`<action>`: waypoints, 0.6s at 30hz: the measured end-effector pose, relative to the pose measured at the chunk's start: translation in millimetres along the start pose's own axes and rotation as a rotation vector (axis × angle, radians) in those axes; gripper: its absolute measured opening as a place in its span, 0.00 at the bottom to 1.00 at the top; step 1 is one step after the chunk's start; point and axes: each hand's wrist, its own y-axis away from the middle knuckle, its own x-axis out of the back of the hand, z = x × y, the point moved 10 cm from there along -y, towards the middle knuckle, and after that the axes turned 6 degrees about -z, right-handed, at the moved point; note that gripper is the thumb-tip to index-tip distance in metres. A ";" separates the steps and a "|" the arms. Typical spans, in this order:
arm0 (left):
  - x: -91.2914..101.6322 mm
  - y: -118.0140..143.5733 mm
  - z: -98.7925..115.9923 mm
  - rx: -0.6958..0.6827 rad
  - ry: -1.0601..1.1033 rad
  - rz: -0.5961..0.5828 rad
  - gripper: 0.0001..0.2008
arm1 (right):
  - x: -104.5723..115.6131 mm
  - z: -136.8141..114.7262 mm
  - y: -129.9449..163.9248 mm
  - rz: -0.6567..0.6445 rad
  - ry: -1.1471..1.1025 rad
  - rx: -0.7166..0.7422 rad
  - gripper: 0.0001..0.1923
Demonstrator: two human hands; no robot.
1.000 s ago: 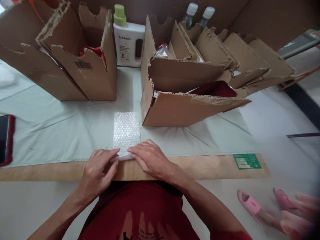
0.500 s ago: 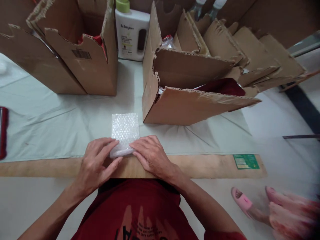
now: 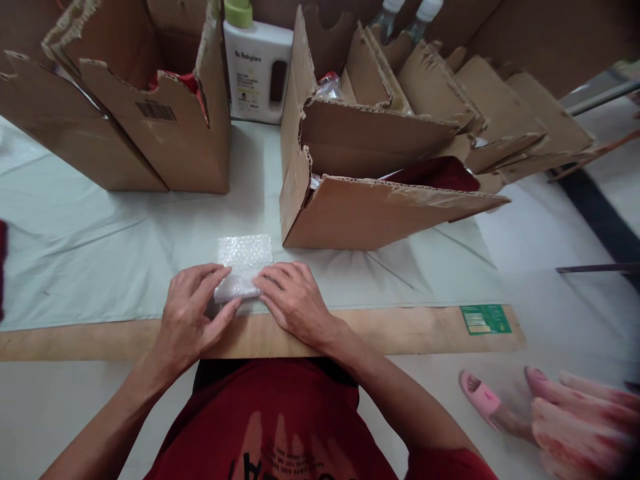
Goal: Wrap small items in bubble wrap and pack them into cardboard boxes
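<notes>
Hard to see into the folded end of the bubble wrap (image 3: 245, 252), partly covered by fingertips (image 3: 259, 281). Lying on the cloth (image 3: 125, 253), just left and in front of the cardboard box (image 3: 370, 213). Held loosely on the side away from the box by the left hand (image 3: 187, 313), with thumb and index half parted around the fold; held on the box side by the right hand (image 3: 296, 297), with bent fingers and slanting forearm.

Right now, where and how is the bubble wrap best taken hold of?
For the bubble wrap, I'd pinch both ends of the near edge, coming from left and right: it looks folded or rolled into a ridge, while the far part lies flatter on the tablecloth.
</notes>
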 end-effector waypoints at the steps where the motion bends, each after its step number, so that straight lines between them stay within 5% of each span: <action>1: 1.8 2.5 4.8 -0.028 0.035 -0.030 0.17 | 0.7 2.3 0.4 -0.002 -0.052 -0.007 0.12; 5: -2.3 5.0 2.8 0.004 0.155 -0.130 0.18 | 1.3 9.7 8.6 -0.037 -0.229 -0.075 0.14; 10: -10.2 -8.2 -19.0 0.133 0.016 -0.044 0.18 | 4.9 -1.3 8.4 0.010 0.018 -0.080 0.14; 13: -1.2 -0.3 -26.4 0.261 0.112 0.010 0.18 | -5.0 -4.2 -0.3 -0.042 0.070 -0.048 0.13; 18: -3.5 44.6 -28.2 0.592 0.551 0.008 0.16 | 6.0 28.3 3.3 0.134 -0.348 -0.257 0.10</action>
